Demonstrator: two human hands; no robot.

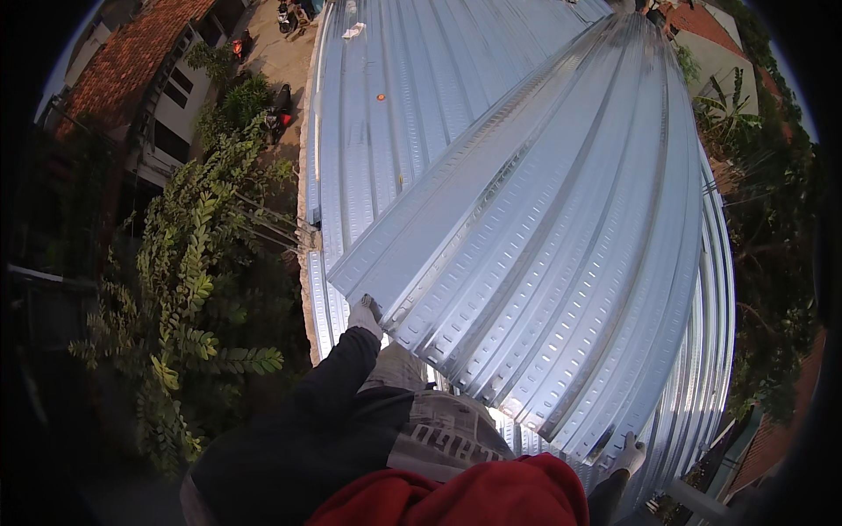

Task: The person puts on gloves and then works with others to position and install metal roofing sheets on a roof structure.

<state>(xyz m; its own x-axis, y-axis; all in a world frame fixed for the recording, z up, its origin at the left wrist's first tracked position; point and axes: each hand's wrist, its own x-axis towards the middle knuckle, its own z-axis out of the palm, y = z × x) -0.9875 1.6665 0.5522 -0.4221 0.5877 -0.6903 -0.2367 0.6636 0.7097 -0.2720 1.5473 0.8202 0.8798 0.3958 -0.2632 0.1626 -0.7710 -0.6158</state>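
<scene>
A wide ribbed metal decking sheet (561, 237), silvery and dimpled along its ribs, stretches away from me at a slant over other sheets. My left hand (365, 317), in a pale glove, is closed on its near left corner. On the near right of the same sheet, my right hand (630, 456), also gloved, grips the edge, its fingers partly out of sight. Below the raised near edge, my legs in grey printed trousers (447, 430) show. The sheet's far end narrows toward the top, where part of another person (653, 10) seems to be at it.
More metal sheets (386, 105) cover the surface beneath, with a small orange round object (381, 97) and a white scrap (353, 31) on them. A drop runs along the left edge, beside leafy trees (193, 289), a tile-roofed house (132, 66) and a parked motorbike (281, 110).
</scene>
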